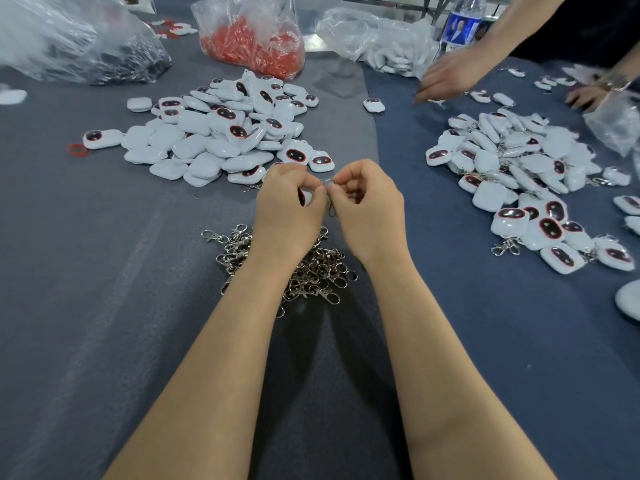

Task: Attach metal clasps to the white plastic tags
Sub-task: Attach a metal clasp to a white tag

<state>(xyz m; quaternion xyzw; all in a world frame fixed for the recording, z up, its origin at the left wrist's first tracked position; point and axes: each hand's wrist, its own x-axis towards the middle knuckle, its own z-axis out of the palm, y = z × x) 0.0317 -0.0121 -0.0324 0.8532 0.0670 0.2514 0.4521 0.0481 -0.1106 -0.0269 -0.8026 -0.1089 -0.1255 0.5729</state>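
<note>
Nearest me, my left hand (287, 206) is gripping a tag (305, 197), right hand (369, 202) pinching a clasp (331, 208) hanging lengthwise down over the grey bench (104, 271).

Glossy plastic tags (214, 140) and shiny metal clasps (322, 271) are lying on matt cloth (86, 271), crinkled clear plastic bags (249, 29) gleaming behind.

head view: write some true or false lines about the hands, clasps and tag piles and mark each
1. The heap of loose clasps lies nearer the person than the left tag pile. True.
2. Both hands lie flat and empty. False: the left hand grips a tag and the right hand pinches a clasp.
3. The bag of red pieces sits beyond the left tag pile. True.
4. No tag in the right tag pile has a clasp. False: several do.
</note>
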